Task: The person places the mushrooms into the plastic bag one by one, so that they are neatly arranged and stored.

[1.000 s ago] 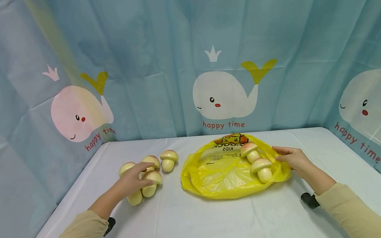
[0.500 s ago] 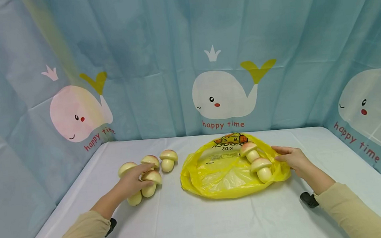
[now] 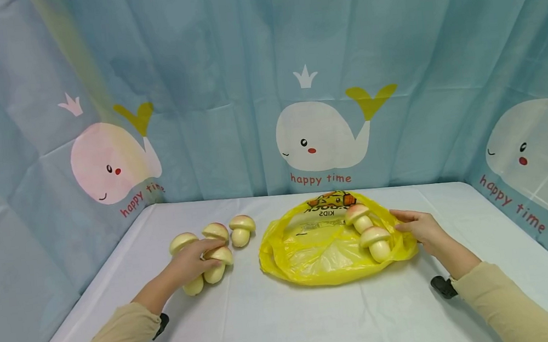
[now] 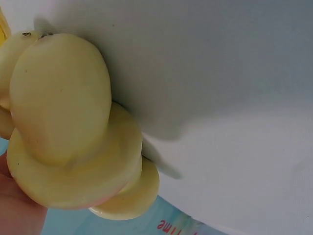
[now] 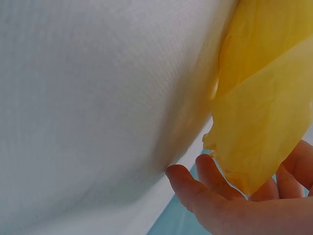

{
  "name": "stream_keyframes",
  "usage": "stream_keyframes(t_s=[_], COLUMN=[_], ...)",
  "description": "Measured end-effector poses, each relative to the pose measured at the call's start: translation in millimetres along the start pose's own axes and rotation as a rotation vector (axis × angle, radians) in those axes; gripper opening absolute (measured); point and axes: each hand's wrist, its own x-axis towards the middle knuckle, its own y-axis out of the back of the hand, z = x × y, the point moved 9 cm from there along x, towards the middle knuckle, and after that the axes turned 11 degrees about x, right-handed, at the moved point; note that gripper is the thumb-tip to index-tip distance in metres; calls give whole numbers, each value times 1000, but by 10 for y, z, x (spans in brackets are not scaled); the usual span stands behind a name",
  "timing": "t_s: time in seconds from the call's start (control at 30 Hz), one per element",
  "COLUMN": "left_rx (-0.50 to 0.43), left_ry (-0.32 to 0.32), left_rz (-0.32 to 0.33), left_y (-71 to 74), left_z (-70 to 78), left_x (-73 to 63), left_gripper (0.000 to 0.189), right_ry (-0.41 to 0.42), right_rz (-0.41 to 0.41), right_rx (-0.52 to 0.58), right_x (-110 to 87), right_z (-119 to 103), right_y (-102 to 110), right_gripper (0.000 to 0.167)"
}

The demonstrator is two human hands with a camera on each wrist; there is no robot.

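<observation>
In the head view my left hand is over a cluster of glossy cream toy mushrooms at the left. Its fingers and thumb pinch the cap of the front right toy mushroom. Close in the left wrist view are another toy mushroom, stem toward the camera, and part of my hand. A yellow plastic bag lies with its mouth spread, two toy mushrooms inside at its right. My right hand holds the bag's right rim; the right wrist view shows fingers around the bag.
Behind the left hand sit a toy mushroom and, farther right, another toy mushroom standing apart. A white cloth covers the table. A blue curtain with printed whales hangs along the back and sides.
The left hand's fingers have come down slightly and closed on the front right toy mushroom's cap. The right hand and the bag stay in place.
</observation>
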Motion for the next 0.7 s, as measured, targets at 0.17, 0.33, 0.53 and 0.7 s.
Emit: stream_keyframes(t_s=[0.17,0.33,0.53,0.7], left_rx=[-12,-18,-51,-89], left_ry=[16,-13,10,34], left_rz=[-2,35,62,83], left_y=[-3,39,88,121], left_z=[-11,25,79,161], left_x=[-10,-2,16,41], left_gripper=[46,45,48,48], right_ry=[1,4,2,0], right_rz=[-5,-7,-1,2], right_rx=[-11,-15,-12,-5], right_x=[4,4,-2,-5], right_z=[7,1,-4,-1], right_y=[-5,-6,-1,5], right_gripper=[56,55,56,56])
